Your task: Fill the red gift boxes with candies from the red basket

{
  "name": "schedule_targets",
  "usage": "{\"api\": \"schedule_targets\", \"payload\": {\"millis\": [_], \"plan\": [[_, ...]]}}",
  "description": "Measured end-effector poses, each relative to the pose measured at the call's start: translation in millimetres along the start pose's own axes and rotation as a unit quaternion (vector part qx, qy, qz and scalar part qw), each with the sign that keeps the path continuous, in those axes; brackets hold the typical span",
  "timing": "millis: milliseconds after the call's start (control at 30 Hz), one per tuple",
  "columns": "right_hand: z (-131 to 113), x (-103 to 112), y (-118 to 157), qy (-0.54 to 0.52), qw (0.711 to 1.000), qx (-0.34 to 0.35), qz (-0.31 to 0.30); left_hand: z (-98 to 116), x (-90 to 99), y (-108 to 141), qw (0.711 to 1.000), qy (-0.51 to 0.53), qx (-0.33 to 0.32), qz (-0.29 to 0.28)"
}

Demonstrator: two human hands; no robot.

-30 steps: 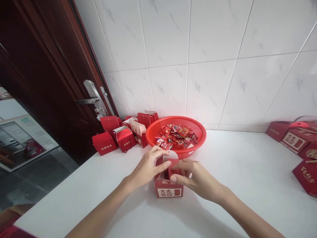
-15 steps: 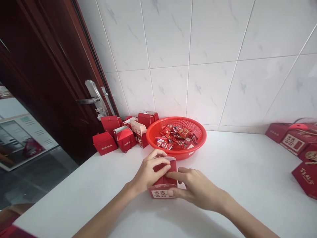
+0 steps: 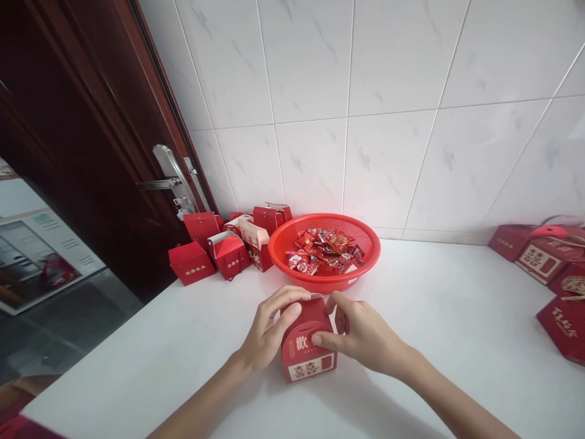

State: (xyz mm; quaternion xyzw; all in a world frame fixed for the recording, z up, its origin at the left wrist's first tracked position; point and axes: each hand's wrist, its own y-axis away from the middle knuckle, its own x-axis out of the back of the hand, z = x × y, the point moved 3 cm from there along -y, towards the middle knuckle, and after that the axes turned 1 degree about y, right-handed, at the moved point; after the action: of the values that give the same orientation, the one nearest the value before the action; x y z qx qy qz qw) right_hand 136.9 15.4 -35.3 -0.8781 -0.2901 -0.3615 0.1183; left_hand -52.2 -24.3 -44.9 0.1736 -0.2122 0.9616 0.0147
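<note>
A small red paper gift box [image 3: 309,368] with gold and white characters stands upright on the white table [image 3: 219,360] in front of me. Its rounded front flap is folded up, leaning back over the top. My left hand [image 3: 275,326] grips the box from the left, fingers curled over the upper rear edge and thumb along the near side of the top. With its thumb pressed on the front flap and its fingers bent at the right upper edge, my right hand [image 3: 359,332] holds the box too. The inside of the box is hidden.
Just behind the box sits a red plastic basket [image 3: 281,268] holding wrapped sweets [image 3: 326,250]. Several red boxes [image 3: 231,255] cluster left of it, near a dark door [image 3: 105,122]. More red gift boxes [image 3: 539,262] stand at the right. A tiled wall [image 3: 393,164] backs the table.
The front flap has come up, now covering the top panels from view. My right thumb has risen with it, and my left hand has shifted to the box's upper left edge.
</note>
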Motion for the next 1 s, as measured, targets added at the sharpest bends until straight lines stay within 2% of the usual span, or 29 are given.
{"api": "schedule_targets", "payload": {"millis": [100, 167, 267, 333, 500, 667, 900, 1000], "plan": [[6, -3, -3, 0.001, 1.0, -0.026, 0.005, -1, 0.2, 4, 0.999, -0.033, 0.008, -0.018], [9, -4, -4, 0.0, 1.0, -0.032, 0.002, -1, -1.6, 5, 0.997, -0.073, -0.015, -0.032], [11, -5, -4, 0.0, 1.0, -0.01, -0.005, -1, -4.9, 5, 0.989, -0.12, -0.069, -0.052], [11, -6, -4, 0.004, 1.0, 0.013, -0.003, -1, -5.7, 5, 0.987, -0.128, -0.083, -0.054], [2, -7, 1, 0.043, 0.997, 0.061, 0.019, -5, -7.1, 7, 0.99, -0.112, -0.075, -0.03], [-6, -13, 4, 0.055, 0.994, 0.088, -0.024, -9, -13.8, 11, 0.992, -0.102, -0.068, 0.004], [-4, -13, 4, 0.108, 0.986, 0.109, -0.066, -14, -16.4, 14, 0.999, -0.014, -0.026, -0.034], [-2, -9, 3, 0.116, 0.983, 0.123, -0.073, -15, -12.0, 17, 0.998, 0.004, -0.036, -0.045]]}}
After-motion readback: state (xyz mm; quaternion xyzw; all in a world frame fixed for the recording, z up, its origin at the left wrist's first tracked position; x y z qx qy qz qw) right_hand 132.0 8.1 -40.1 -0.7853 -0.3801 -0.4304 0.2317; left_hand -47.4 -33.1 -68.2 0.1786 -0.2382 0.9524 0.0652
